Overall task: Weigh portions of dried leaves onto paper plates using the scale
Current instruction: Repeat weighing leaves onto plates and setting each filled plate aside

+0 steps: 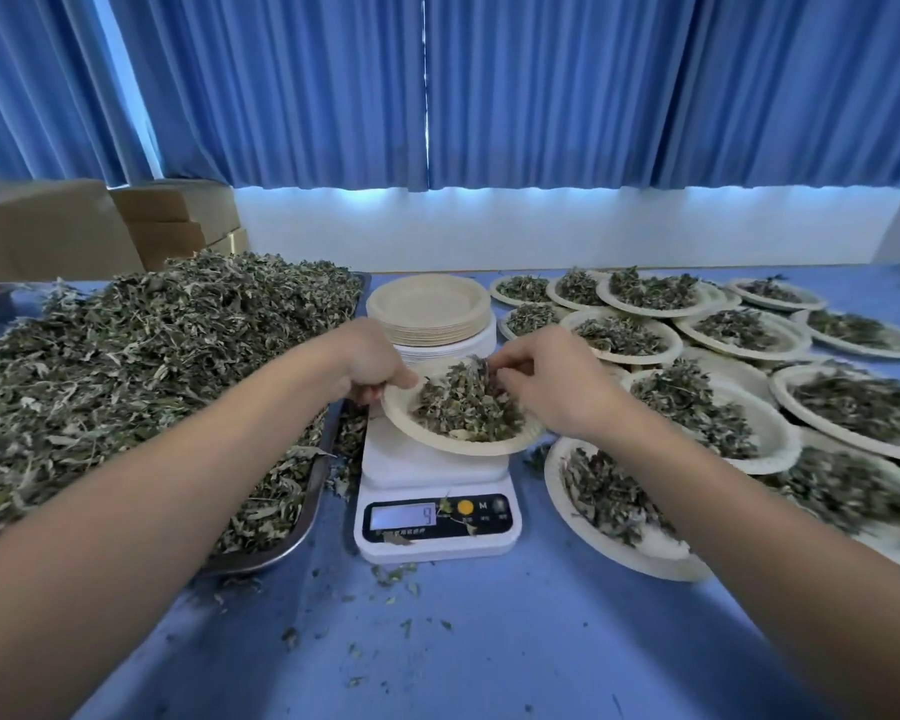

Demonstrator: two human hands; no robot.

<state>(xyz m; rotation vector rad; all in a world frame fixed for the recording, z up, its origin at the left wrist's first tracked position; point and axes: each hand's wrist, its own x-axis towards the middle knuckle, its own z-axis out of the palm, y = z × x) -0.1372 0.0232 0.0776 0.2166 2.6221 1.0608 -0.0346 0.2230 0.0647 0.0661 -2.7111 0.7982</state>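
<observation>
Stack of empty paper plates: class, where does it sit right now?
In the head view the stack of empty plates stands centre, just behind the scale, between the leaf tray and the filled plates.

Scale (434,459): glossy white plastic. Left of scale: shiny metal tray (281,543). Matt paper plates (430,304) behind. Smooth blue tablecloth (489,641).

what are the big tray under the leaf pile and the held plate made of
Large grey tray: probably stainless steel, its rim shiny and reflective. Round cream plate the left hand grips: looks like pressed paper pulp, matte and thin-rimmed.
</observation>
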